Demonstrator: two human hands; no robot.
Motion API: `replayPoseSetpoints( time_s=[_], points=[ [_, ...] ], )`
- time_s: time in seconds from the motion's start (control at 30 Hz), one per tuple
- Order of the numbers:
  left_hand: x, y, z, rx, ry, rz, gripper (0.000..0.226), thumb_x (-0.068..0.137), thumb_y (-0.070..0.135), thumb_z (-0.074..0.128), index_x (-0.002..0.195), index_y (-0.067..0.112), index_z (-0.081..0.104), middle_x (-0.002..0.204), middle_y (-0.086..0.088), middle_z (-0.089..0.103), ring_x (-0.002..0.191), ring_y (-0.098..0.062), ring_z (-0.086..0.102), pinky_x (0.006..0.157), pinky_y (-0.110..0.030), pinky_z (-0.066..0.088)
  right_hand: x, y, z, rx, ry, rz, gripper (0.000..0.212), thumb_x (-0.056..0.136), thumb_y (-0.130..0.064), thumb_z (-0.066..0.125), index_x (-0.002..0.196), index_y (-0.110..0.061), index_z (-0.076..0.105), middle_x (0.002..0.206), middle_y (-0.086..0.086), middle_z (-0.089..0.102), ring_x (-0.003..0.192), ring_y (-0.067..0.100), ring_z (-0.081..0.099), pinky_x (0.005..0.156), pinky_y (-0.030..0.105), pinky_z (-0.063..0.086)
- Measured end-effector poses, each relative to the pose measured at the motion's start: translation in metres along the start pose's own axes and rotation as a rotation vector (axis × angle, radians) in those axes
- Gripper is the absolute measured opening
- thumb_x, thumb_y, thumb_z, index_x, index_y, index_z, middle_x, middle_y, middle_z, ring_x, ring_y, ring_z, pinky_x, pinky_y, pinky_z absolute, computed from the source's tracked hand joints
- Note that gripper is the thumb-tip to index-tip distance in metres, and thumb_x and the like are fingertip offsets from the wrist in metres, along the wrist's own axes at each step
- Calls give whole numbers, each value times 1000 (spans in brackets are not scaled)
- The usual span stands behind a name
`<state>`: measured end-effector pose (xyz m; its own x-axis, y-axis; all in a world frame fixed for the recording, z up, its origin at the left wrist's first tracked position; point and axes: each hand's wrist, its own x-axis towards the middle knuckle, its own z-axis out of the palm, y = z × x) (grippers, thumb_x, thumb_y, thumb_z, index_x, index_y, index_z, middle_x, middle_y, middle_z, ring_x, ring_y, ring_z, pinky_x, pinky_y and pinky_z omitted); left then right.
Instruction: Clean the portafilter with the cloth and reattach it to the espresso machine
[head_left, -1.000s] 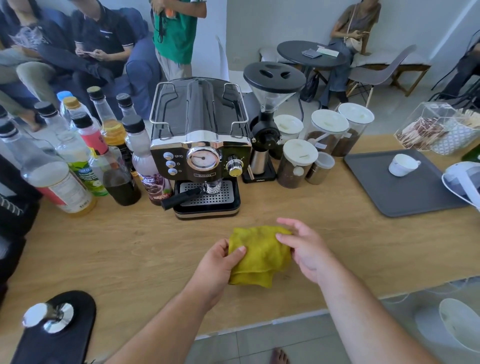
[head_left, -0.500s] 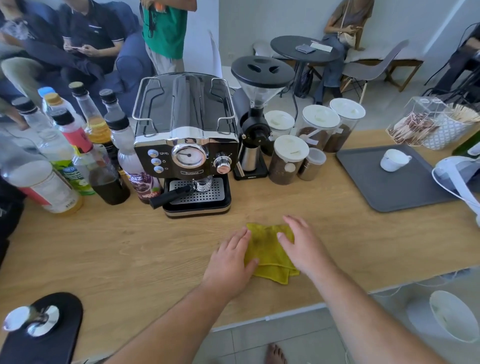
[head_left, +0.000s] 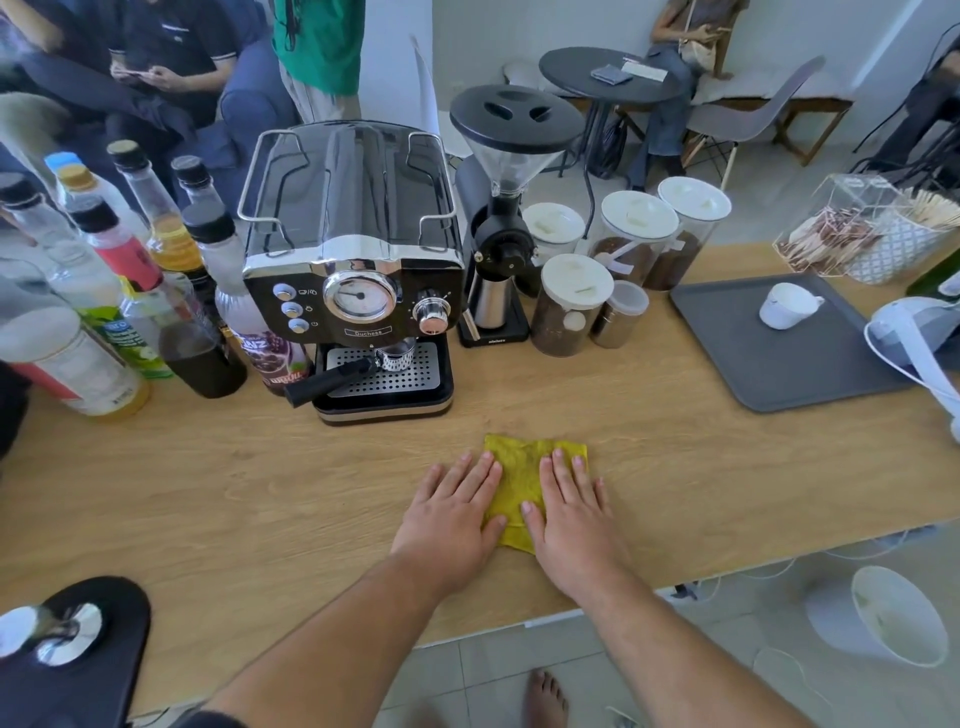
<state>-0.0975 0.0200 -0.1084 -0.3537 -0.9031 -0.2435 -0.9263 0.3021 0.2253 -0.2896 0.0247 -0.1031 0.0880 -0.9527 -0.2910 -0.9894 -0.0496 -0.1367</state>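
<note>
A folded yellow cloth lies flat on the wooden table in front of the espresso machine. My left hand rests palm down on the cloth's left edge, fingers straight and together. My right hand lies flat over its right part. Neither hand grips it. The portafilter sits locked under the machine's group head, its black handle pointing left and toward me over the drip tray.
Several syrup bottles crowd the table's left. A coffee grinder and lidded jars stand right of the machine. A grey tray holds a white cup. A tamper on a black mat is at near left. People sit behind the table.
My hands went from holding the bunched cloth to pressing it flat on the table, both palms now down with fingers extended.
</note>
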Motion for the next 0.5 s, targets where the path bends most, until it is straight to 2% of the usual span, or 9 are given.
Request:
replayPoseSetpoints(
  time_s=[0.1,0.3,0.37,0.4,0.43,0.5],
  points=[
    [1,0,-1,-4,-13,4,70,109,58,16,170,27,-2,178,10,-7,164,-14,-11,132,-46,-6,-1,-1,-2,0,-25,4,74,114,-55,15,174,-17,-3,184,0,-9,169,23,-12,137,51,1],
    [1,-2,-9,-23,-37,25,72,109,58,23,170,26,1,178,9,-5,164,-13,-8,133,-45,-1,4,-2,-15,26,-80,0,78,113,-58,25,174,-17,0,184,1,-6,170,24,-8,137,51,5],
    [-1,-5,-18,-136,-28,9,73,110,52,37,170,26,6,178,10,-4,164,-13,-5,134,-43,6,5,0,-28,74,-56,-13,80,112,-58,38,175,-17,9,184,2,8,170,25,6,137,49,13],
    [-5,-6,-25,-212,2,-10,71,110,43,45,170,27,11,178,11,-1,164,-13,-1,133,-44,14,3,1,-34,112,-4,-13,77,111,-53,47,174,-18,19,182,2,20,167,26,19,135,46,22],
    [-11,-6,-31,-275,57,-35,69,110,31,49,169,28,16,179,12,4,164,-15,7,130,-45,24,0,2,-38,148,75,-19,70,111,-45,55,170,-19,31,176,2,36,160,27,35,129,43,34],
    [-27,-5,-39,-376,185,-110,65,107,8,47,166,29,29,176,12,20,156,-18,33,119,-42,42,-8,3,-43,269,214,-50,49,109,-29,63,156,-21,55,148,0,63,132,24,62,102,37,53]
  ],
)
